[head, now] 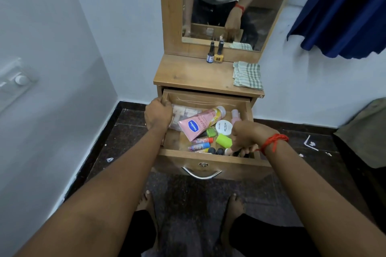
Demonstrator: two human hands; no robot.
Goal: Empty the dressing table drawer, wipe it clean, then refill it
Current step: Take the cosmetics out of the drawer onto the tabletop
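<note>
1. Currently, the pale wooden drawer (208,158) of the dressing table is pulled out and is filled with cosmetics.
2. Its left wall is gripped near the 10 o'clock corner by the left hand (158,113), whose fingers are curled over the rim.
3. The right hand (246,137), marked by a red thread (273,141) at the wrist, is lowered into the 4 o'clock corner with its fingers curled among small dark-capped bottles. Whether anything is grasped cannot be told.
4. A pink plastic Vaseline tube (198,125) is laid slantwise across the drawer's middle, and a white round tub labelled nail polish (224,127) is seen just beside it at 3 o'clock.
5. On the wooden tabletop (188,75), two small nail-polish bottles (214,56) are stood side by side at 12 o'clock below the mirror (259,27). A folded green-and-white checked cloth (247,76) is laid at 3 o'clock.
</note>
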